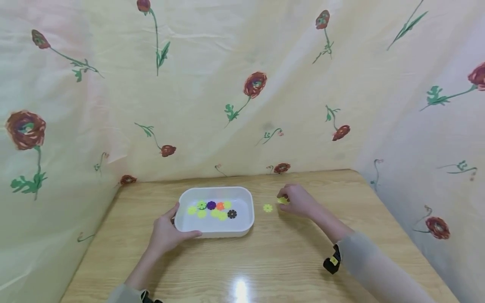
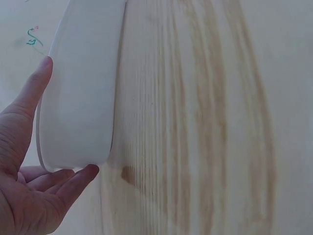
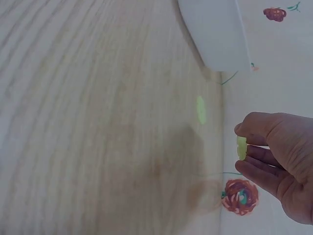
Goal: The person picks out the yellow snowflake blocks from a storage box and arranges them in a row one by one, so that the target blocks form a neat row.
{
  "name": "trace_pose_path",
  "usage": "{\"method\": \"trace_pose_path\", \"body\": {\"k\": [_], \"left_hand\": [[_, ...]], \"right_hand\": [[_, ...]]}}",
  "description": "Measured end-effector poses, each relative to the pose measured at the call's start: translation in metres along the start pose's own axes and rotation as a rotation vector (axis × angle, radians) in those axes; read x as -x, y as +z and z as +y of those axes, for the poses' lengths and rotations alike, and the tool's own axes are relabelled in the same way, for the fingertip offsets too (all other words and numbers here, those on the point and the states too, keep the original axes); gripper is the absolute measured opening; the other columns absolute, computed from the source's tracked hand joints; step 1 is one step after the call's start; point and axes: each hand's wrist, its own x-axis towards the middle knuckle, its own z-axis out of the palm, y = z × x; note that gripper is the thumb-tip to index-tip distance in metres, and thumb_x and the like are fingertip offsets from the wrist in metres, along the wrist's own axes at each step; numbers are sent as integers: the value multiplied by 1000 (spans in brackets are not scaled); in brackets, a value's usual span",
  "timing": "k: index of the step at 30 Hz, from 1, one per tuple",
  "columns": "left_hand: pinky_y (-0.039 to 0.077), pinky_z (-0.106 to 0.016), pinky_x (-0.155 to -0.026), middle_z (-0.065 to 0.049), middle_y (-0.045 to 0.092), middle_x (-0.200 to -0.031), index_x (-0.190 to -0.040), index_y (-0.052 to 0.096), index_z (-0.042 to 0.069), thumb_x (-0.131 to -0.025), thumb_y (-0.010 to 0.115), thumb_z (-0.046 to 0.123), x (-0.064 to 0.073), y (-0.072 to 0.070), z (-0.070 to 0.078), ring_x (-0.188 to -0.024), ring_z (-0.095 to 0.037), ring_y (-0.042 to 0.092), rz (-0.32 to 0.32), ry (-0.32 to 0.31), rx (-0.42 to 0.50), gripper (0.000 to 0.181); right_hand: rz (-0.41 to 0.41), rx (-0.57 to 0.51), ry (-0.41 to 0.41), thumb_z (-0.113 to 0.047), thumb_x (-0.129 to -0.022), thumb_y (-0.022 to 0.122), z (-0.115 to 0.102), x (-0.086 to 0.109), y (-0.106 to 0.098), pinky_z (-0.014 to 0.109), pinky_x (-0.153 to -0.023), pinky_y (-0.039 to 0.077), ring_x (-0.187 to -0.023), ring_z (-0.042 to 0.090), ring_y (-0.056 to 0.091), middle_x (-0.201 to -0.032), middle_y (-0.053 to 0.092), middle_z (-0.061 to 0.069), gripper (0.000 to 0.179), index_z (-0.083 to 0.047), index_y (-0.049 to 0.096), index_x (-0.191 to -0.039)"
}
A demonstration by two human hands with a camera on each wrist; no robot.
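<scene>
"How are the hands on your feed?"

"I see them well apart. The left hand grips the left end of the white tray, thumb on its near rim. The right hand, right of the tray, pinches a yellow-green piece."

"And the others?"

"I have one yellow flower lying on the surface between the tray and the right hand. The tray holds more like it, plus a purple flower, an orange flower and a dark flower."
</scene>
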Motion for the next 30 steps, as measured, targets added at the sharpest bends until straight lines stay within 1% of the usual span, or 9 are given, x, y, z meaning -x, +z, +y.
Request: {"method": "trace_pose_path", "body": {"k": [4,8,12,17,19,22,30], "left_hand": [[52,-54,-113,-28,44,-163,-162,35,-6,-66,101,53,0,2,-1,-141,-40,59,-7,9,7,130],[52,-53,-113,-27,44,-164,-162,35,-5,-66,100,53,0,3,-2,-140,-39,59,-10,8,5,131],[52,-53,-112,-28,44,-163,-161,35,-7,-65,101,51,1,1,-2,-142,-39,57,0,18,16,131],[53,-52,-110,-29,45,-162,-160,36,-8,-65,101,51,1,1,-2,-138,-39,60,6,30,4,129],[54,-52,-109,-29,45,-161,-160,36,-8,-66,101,51,0,1,-3,-136,-39,62,3,29,2,129],[53,-53,-111,-29,45,-162,-160,36,-8,-66,101,51,1,1,-2,-138,-39,60,1,24,6,129],[52,-54,-112,-29,44,-162,-161,35,-7,-67,101,49,1,0,-2,-140,-40,59,0,20,15,128]], "right_hand": [[-9,0,28,-8,-85,84,2,6,5,30,-72,60,-80,15,68,-90,74,8,19,2,80,-102],[-16,-14,42,-8,-86,82,4,8,9,31,-72,60,-81,16,68,-90,74,8,21,3,80,-103],[-11,-17,45,-8,-87,82,4,6,10,33,-74,60,-82,18,69,-91,74,9,20,2,80,-104],[-25,-16,54,-8,-86,82,5,4,15,30,-73,59,-81,15,67,-90,74,8,19,2,80,-103],[-36,-18,55,-7,-86,81,5,4,17,29,-71,57,-79,14,65,-88,74,7,19,2,80,-102],[-50,-26,59,-6,-85,80,3,4,19,28,-70,54,-78,14,62,-87,73,6,19,2,80,-102],[-52,-4,52,-4,-86,80,1,2,20,28,-69,53,-77,13,61,-88,73,7,18,2,79,-103]]}}
